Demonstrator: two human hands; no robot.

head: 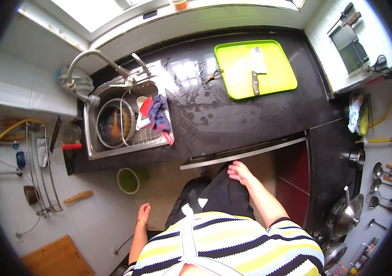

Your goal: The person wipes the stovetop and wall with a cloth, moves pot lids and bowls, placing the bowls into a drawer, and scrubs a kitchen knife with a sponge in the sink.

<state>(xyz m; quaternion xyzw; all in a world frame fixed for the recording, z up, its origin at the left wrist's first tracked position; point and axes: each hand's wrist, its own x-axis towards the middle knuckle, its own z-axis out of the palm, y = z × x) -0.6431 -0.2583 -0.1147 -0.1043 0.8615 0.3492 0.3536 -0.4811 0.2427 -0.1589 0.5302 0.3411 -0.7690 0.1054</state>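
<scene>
My right hand (239, 172) is just below the metal-edged front of a drawer (247, 151), which stands slightly out from under the black counter. Its fingers are loosely spread and empty; whether they touch the drawer edge I cannot tell. At my left side hangs my left hand (144, 213), a bracelet on its wrist, with nothing seen in it. On the counter ahead lies a bright green cutting board (278, 69). A cleaver (258, 65) with a brown handle rests flat on it.
Left of the board is a steel sink (92, 151) with a faucet (92, 51), a pot (104, 138) and a cloth (158, 114) over a wire rack. A green bin (128, 181) stands on the floor. A lidded wok (348, 215) sits at right, near hanging ladles (378, 170).
</scene>
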